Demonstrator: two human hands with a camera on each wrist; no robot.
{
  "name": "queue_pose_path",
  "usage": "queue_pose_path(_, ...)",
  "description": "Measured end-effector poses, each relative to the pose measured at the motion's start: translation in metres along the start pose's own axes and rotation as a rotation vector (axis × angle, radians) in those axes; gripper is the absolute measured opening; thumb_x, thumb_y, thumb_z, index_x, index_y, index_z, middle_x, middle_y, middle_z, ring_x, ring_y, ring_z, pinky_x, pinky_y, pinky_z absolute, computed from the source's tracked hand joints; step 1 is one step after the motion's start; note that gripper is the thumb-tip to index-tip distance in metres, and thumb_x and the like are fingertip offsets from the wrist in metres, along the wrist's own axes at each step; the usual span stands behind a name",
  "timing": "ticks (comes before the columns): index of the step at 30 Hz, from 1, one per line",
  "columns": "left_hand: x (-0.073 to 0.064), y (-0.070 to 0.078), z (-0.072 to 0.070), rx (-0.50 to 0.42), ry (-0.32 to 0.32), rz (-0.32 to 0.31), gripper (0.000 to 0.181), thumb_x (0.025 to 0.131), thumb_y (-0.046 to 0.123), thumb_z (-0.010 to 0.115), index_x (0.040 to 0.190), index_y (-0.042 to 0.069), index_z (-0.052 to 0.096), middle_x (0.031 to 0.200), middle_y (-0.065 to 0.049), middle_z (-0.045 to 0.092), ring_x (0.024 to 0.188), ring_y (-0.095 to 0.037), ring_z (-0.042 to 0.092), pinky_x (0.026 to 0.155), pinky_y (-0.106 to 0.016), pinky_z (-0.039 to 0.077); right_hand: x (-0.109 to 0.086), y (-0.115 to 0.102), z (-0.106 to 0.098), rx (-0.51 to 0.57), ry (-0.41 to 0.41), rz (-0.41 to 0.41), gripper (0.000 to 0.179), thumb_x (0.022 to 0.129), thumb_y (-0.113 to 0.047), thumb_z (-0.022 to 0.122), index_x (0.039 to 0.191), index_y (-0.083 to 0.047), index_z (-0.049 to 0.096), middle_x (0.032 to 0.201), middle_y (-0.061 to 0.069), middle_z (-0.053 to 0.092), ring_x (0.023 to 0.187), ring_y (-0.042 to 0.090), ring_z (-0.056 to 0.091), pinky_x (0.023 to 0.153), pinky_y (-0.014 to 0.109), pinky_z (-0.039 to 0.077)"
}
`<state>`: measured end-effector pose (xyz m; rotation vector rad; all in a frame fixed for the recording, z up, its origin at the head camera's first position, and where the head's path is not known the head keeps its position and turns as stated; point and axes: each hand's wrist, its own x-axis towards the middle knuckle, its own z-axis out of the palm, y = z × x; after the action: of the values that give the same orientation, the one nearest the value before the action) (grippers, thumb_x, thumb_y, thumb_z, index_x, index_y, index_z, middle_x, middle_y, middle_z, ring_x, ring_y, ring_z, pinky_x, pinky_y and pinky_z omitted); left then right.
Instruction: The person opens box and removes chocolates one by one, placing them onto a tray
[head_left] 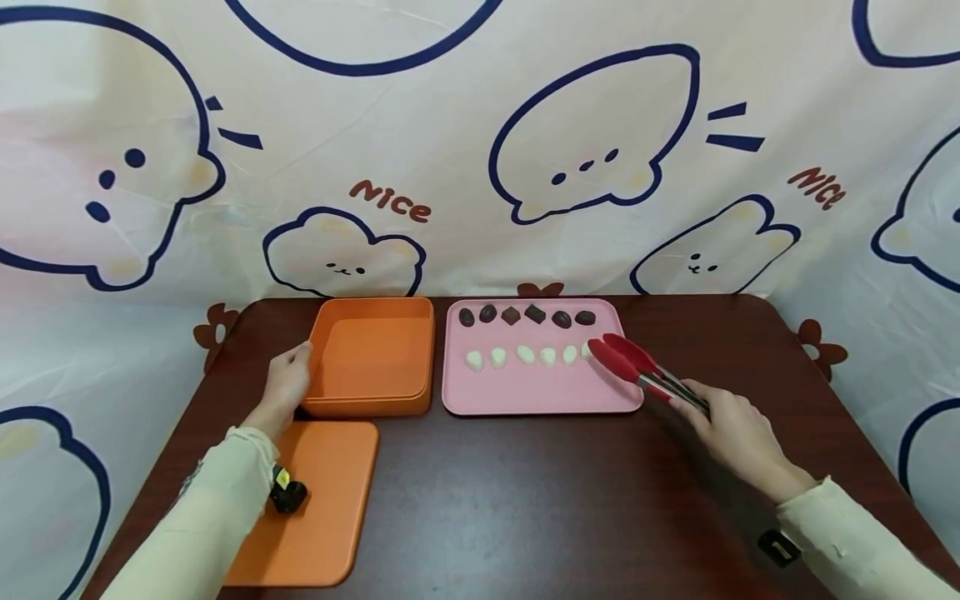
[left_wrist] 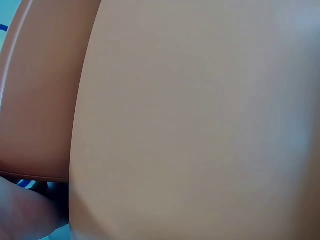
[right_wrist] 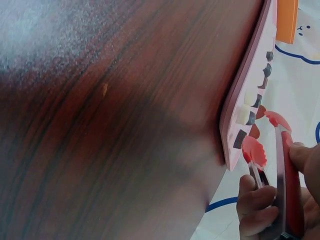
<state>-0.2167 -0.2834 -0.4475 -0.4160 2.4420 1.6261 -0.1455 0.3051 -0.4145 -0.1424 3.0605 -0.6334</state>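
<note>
My right hand (head_left: 738, 437) holds a pair of red-tipped metal tongs (head_left: 651, 373); its fingers and thumb wrap the arms in the right wrist view. The two red tips (right_wrist: 255, 150) stand apart, over the right end of a pink tray (head_left: 540, 396). On that tray lie a back row of dark chocolates (head_left: 535, 314) and a front row of white pieces (head_left: 526, 355), whose rightmost one is partly hidden by the tongs. My left hand (head_left: 288, 382) grips the left wall of an orange box (head_left: 367, 354), which has nothing inside.
An orange lid (head_left: 330, 500) lies flat on the dark wooden table (head_left: 525, 517) in front of the box, partly under my left forearm. A white cloth with cartoon drawings (head_left: 450, 125) hangs behind and beside the table.
</note>
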Motion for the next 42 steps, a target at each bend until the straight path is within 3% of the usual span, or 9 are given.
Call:
queue_pose_path(13,-0.003,0.002,-0.003,-0.026,-0.016,-0.010,0.064,0.110,0.043,0.013,0.162,0.007,0.003,0.170,-0.014,-0.002,0.158,-0.039,0.000,0.127,-0.056,0.011,-0.001,-0.003,0.000,0.050,0.087,-0.016,0.056,0.099,-0.029,0.066,0.140,0.006,0.053,0.089,0.013,0.064,0.063,0.017,0.047,0.050,0.026,0.036)
queue_pose_path(21,-0.001,0.002,-0.004,-0.029,-0.024,-0.023,0.063,0.110,0.042,0.013,0.162,0.007,0.003,0.170,-0.014,-0.002,0.158,-0.038,-0.001,0.127,-0.056,0.010,-0.002,-0.001,0.001,0.070,0.101,-0.028,0.056,0.100,-0.029,0.066,0.140,0.007,0.053,0.071,0.005,0.052,0.053,0.012,0.041,0.045,0.025,0.035)
queue_pose_path(29,-0.001,0.003,-0.007,-0.036,-0.052,-0.039,0.065,0.110,0.044,0.014,0.162,0.007,0.001,0.170,-0.014,-0.005,0.157,-0.039,-0.003,0.127,-0.057,0.008,-0.002,0.002,0.000,0.085,0.110,-0.026,0.058,0.100,-0.034,0.065,0.140,0.006,0.053,0.070,0.005,0.051,0.053,0.010,0.040,0.046,0.025,0.035)
queue_pose_path(35,-0.001,0.005,-0.009,-0.042,-0.058,-0.028,0.063,0.110,0.041,0.013,0.162,0.007,0.001,0.170,-0.012,-0.006,0.157,-0.038,-0.006,0.127,-0.057,0.006,0.000,0.004,-0.001,0.090,0.128,-0.026,0.058,0.099,-0.029,0.067,0.143,0.005,0.051,0.079,0.013,0.061,0.058,0.014,0.044,0.050,0.026,0.035)
queue_pose_path(42,-0.001,0.006,-0.011,-0.043,-0.057,-0.024,0.061,0.110,0.039,0.012,0.162,0.008,0.002,0.171,-0.011,-0.005,0.157,-0.038,-0.006,0.127,-0.058,0.006,-0.001,0.009,0.001,0.092,0.179,-0.041,0.056,0.099,-0.022,0.067,0.143,0.008,0.048,0.079,0.011,0.057,0.062,0.014,0.043,0.050,0.025,0.034)
